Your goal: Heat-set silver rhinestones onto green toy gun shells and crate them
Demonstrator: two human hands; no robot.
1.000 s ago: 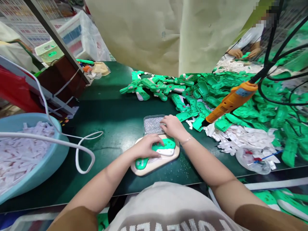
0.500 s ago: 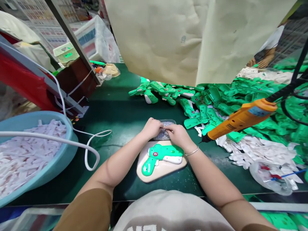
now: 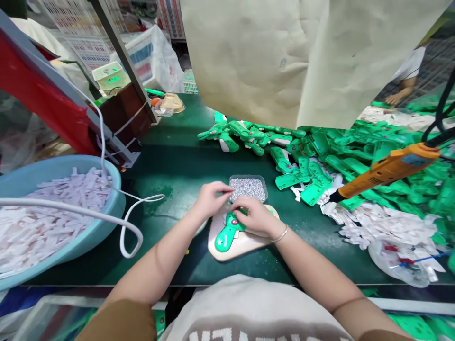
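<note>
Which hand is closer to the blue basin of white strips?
The left hand is nearer: it sits right of the blue basin, above the wooden board. The right hand is farther right, beyond the left hand.

1. A dark green workbench (image 3: 177,166) is spanned across the view.
2. A beige cloth sheet (image 3: 256,61) is hung above the bench's far side.
3. A metal post (image 3: 122,61) is set at the bench's far left, beside a brown cabinet (image 3: 126,111).
4. A red panel (image 3: 46,104) is seen at the left.
5. Shelves of printed boxes (image 3: 81,23) are ranged behind the post.
6. A dark mesh panel (image 3: 437,52) is seen at the far right.
</note>
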